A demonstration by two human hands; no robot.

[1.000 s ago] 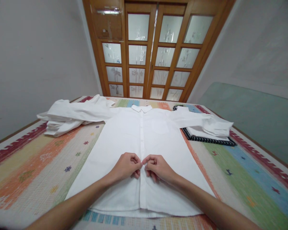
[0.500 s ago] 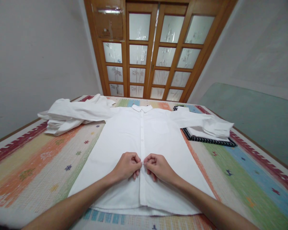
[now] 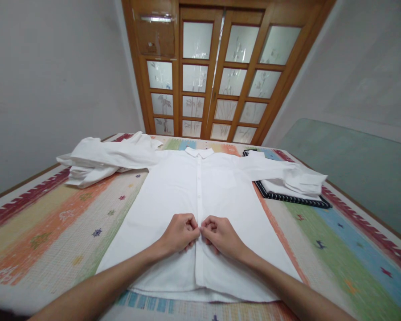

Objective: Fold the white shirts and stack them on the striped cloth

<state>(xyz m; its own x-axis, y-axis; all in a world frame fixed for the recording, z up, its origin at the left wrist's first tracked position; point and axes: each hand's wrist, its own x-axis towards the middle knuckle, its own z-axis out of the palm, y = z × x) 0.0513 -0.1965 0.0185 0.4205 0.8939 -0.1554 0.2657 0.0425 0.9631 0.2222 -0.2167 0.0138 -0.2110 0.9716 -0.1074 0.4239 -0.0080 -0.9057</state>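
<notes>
A white button-up shirt (image 3: pixel 173 191) lies spread front side up, its collar at the far end and its hem towards me. My left hand (image 3: pixel 181 232) and my right hand (image 3: pixel 220 234) meet at the button placket in the lower half of the shirt. Both are closed, thumbs and forefingers pinching the placket from either side, fingertips almost touching. The bit of cloth or button between them is hidden by the fingers. Above my hands, several small buttons run up the placket to the collar.
The patterned, striped cloth (image 3: pixel 67 223) covers the table under the shirt. At the left is a pile of white clothing (image 3: pixel 87 165) beneath one sleeve. Under the other sleeve lies folded black-and-white clothing (image 3: pixel 294 198). A wooden glazed door (image 3: pixel 203 76) stands beyond.
My fingertips have come slightly closer together at the placket, and the small white spot between them is now covered. The camera view has shifted a little; the shirt lies the same.
</notes>
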